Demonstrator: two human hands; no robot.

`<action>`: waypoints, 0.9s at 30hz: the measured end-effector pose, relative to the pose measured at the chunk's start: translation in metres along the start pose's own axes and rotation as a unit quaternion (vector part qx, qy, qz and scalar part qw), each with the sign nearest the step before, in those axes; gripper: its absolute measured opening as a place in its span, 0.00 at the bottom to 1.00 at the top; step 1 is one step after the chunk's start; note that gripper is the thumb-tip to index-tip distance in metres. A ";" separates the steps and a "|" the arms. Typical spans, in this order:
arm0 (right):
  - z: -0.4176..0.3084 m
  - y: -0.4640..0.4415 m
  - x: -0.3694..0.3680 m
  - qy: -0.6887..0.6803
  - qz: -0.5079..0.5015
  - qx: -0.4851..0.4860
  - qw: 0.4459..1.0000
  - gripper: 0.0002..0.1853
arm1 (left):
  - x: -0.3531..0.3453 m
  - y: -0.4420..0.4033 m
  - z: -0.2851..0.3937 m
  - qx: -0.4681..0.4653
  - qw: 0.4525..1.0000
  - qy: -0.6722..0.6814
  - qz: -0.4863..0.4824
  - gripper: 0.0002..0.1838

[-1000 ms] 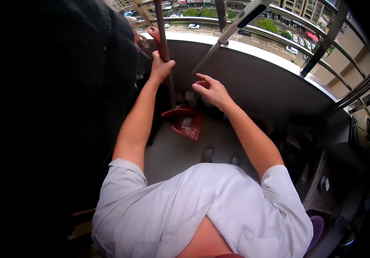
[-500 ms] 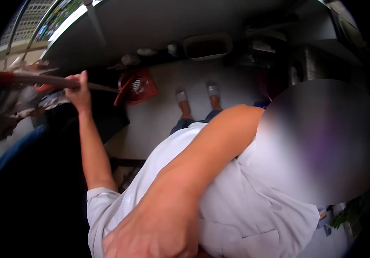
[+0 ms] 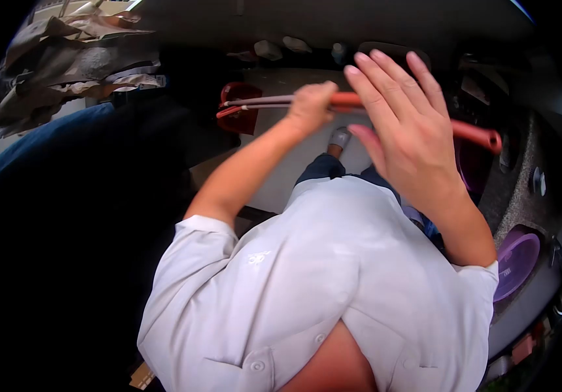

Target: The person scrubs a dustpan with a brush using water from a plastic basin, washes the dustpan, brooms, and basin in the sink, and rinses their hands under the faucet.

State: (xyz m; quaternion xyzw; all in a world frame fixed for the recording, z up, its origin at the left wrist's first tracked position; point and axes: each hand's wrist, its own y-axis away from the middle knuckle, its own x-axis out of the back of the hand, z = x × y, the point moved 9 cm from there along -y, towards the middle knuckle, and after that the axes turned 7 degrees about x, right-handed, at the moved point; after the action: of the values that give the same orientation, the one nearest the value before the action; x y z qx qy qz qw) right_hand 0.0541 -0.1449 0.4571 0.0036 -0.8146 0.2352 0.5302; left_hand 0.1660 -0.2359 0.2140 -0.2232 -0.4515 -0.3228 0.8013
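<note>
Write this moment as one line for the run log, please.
left grip: closed around red-handled pole | right grip: open, overlapping pole in view, contact unclear | red dustpan: near pole's far end

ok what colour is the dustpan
The dustpan is red; it shows best in the head view, past the left hand.

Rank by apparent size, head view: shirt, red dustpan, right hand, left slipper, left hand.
1. Shirt
2. Right hand, raised and likely enlarged by nearness to the camera
3. Left hand and red dustpan: too alike to rank, dustpan partly shadowed
4. Left slipper
</note>
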 end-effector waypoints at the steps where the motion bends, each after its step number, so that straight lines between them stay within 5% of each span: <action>1: 0.003 0.008 -0.030 0.032 -0.047 -0.018 0.998 0.31 | -0.016 0.008 0.014 -0.042 0.998 0.047 -0.024 0.17; 5: 0.036 0.089 -0.173 0.150 -0.315 -0.153 0.925 0.32 | -0.030 0.036 0.042 -0.057 0.988 0.097 -0.104 0.16; 9: 0.029 0.134 -0.206 0.150 -0.516 -0.215 0.816 0.26 | -0.072 0.045 0.070 -0.088 0.968 0.087 -0.220 0.17; 12: 0.014 0.132 -0.195 0.258 -0.341 -0.200 0.882 0.17 | -0.072 0.046 0.082 -0.111 0.960 0.068 -0.247 0.15; 16: 0.001 0.131 -0.131 0.172 -0.106 -0.169 0.965 0.11 | -0.040 0.045 0.110 -0.124 0.944 0.096 -0.291 0.18; 19: -0.002 0.162 -0.109 0.177 -0.072 -0.189 0.963 0.10 | -0.019 0.058 0.124 -0.158 0.941 0.126 -0.271 0.33; 23: -0.010 0.223 -0.071 0.197 -0.127 -0.268 0.935 0.14 | -0.038 0.077 0.060 -0.178 0.943 0.037 -0.281 0.42; 25: -0.024 0.252 -0.045 0.233 -0.125 -0.295 0.918 0.17 | -0.029 0.083 0.058 -0.270 0.933 0.071 -0.227 0.37; 27: -0.040 0.275 -0.034 0.238 -0.108 -0.312 0.913 0.13 | -0.039 0.085 0.071 -0.257 0.928 0.093 -0.254 0.32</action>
State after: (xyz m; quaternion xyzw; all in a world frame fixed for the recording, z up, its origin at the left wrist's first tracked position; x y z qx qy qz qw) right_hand 0.0332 0.1068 0.3362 -0.1302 -0.6906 -0.0961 0.7049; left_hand 0.1712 -0.1190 0.2094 -0.2686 -0.3181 -0.6402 0.6456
